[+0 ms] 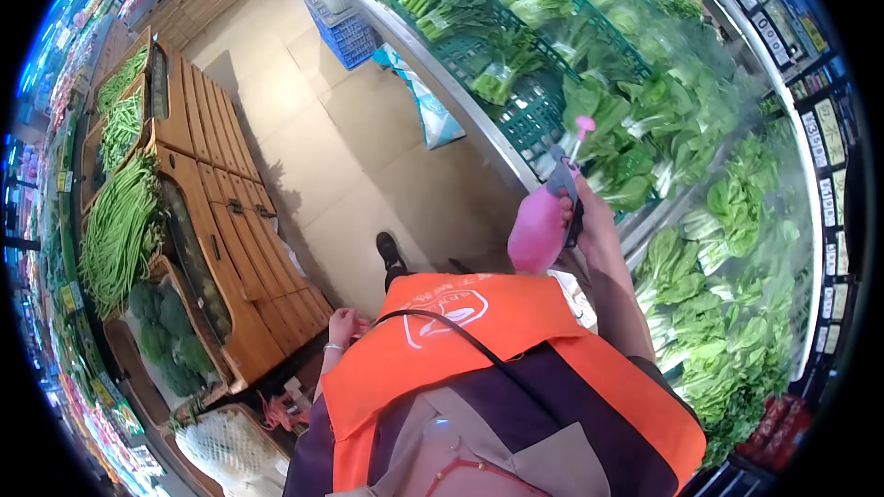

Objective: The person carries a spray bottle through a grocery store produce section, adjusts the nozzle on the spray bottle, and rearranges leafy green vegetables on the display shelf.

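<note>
My right hand (587, 213) is wrapped round the grey handle of a pink spray bottle (537, 230), whose pink nozzle points toward the leafy greens (635, 129) in the refrigerated display. The bottle is held beside the display's metal front edge (497, 143). Down at my left side, near the orange apron (460, 313), is my left hand (344, 327). Its fingers are curled, and whether anything is between them is too small to tell. A bracelet circles that wrist.
Wooden stands at the left hold long green beans (120, 230) and broccoli (168, 336). A blue crate (345, 35) and a blue-and-white bag (422, 101) are on the floor along the display. One shoe (388, 248) shows in the aisle.
</note>
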Available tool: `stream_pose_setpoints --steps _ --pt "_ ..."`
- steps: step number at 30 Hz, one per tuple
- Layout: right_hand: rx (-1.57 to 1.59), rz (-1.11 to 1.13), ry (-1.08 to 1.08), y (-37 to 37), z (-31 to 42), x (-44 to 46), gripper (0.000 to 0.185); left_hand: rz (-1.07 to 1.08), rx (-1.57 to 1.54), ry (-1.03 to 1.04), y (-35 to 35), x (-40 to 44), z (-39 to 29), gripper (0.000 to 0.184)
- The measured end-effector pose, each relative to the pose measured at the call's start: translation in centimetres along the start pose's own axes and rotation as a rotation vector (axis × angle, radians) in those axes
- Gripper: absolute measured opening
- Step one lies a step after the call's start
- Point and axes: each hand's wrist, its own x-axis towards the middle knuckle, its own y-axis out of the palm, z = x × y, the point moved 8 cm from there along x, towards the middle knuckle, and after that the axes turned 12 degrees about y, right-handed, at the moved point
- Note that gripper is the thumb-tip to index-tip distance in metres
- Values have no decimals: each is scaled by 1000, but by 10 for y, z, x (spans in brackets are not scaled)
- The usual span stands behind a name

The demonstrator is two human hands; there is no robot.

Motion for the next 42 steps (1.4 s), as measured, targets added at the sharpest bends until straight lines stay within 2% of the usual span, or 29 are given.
stream_pose_setpoints --steps 4,6,7,10,13,17,22,25,28,30,33,34,36,38,39,42 --pt "100 74 -31 50 7 42 37 -38 75 52 -75 59 9 22" --pt "40 4 -11 77 8 51 37 -11 -6 46 -119 116 39 22" --pt "14 -18 -9 95 11 58 37 -30 115 133 -145 152 48 21" --pt "16 -8 -44 144 22 73 38 41 -8 -13 -183 169 -66 19" --pt "78 11 -76 192 40 91 38 -47 12 89 -215 232 -140 18" --pt "40 83 -81 265 63 124 37 -28 -53 204 -197 279 -254 20" --pt "10 143 -93 337 99 186 37 77 40 278 -155 328 -338 21" --pt "33 184 -87 377 123 229 40 55 30 267 -164 364 -354 20" --pt "127 213 -66 412 151 275 39 -6 -40 163 -193 395 -331 24" --pt "80 251 -60 447 172 295 38 -23 149 251 -233 477 -219 26" --pt "-36 295 -41 509 195 319 37 -85 -78 -125 -220 404 -264 24" --pt "-31 313 -24 529 196 329 36 -119 -107 -139 -221 402 -252 24" --pt "-29 356 -5 569 207 350 36 -184 70 -127 -213 373 -291 19" --pt "-9 405 44 610 214 374 36 -201 104 -101 -220 415 -190 15" --pt "12 421 60 631 216 387 36 -241 199 -16 -224 428 -160 19" --pt "92 462 115 691 218 425 35 -214 347 -30 -240 425 -173 20"
